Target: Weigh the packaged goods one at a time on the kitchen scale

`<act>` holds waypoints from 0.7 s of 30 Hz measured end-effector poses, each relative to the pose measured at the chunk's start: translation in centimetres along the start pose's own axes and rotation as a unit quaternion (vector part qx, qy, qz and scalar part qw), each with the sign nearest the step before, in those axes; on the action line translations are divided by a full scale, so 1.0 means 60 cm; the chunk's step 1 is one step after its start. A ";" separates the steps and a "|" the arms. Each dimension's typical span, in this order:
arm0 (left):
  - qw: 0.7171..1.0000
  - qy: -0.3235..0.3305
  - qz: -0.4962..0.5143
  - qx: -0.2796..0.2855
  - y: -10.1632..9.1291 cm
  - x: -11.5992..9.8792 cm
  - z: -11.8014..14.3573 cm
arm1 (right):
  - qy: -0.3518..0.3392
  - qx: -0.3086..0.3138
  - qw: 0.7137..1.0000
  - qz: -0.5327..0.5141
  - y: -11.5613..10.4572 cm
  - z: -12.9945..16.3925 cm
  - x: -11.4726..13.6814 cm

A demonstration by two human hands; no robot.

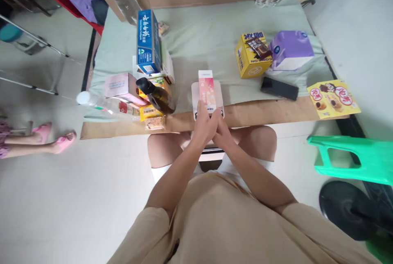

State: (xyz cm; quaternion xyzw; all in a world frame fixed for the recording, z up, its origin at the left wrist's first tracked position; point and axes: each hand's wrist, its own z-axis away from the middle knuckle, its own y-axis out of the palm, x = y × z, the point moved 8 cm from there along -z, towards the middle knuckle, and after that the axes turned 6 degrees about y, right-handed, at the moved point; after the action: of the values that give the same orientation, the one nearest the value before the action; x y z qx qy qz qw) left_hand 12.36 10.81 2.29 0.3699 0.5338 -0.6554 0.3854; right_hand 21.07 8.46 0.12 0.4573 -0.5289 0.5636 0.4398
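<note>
Touching slim, oblong pink carton [207,88]

Chinese and English lettering on both sides of the hands!
Up beyond the left hand [204,127], 云南白药 on the blue box [148,43]; out past the right hand [222,131], "COME ON" and "WATER" on the yellow box [245,57], "COCOA" on the dark packet [259,47] atop it; farther right, the yellow sheet [333,99], red characters resembling 泡芙. At the left fingertips, the pink box [206,86], small print too blurred to read.

A green stool [376,155] stands on the pale floor [107,198] near a whitish wall [362,30], a red chair [66,4] far left.
</note>
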 end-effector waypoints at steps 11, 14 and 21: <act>0.990 0.041 0.111 -0.084 -0.031 0.071 0.000 | 0.039 -0.098 0.990 0.089 -0.047 -0.004 -0.045; 0.979 0.101 0.103 -0.143 -0.083 0.116 0.004 | 0.060 -0.191 0.971 0.127 -0.115 -0.011 -0.065; 0.981 0.136 0.064 -0.127 -0.123 0.158 -0.008 | 0.061 -0.202 0.962 0.173 -0.172 -0.051 -0.105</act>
State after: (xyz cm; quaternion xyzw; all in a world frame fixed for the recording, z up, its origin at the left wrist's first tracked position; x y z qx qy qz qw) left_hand 1.68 11.21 -3.18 0.4371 0.6351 -0.5001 0.3943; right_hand 32.24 11.97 -4.13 0.2249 -0.6755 0.5391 0.4501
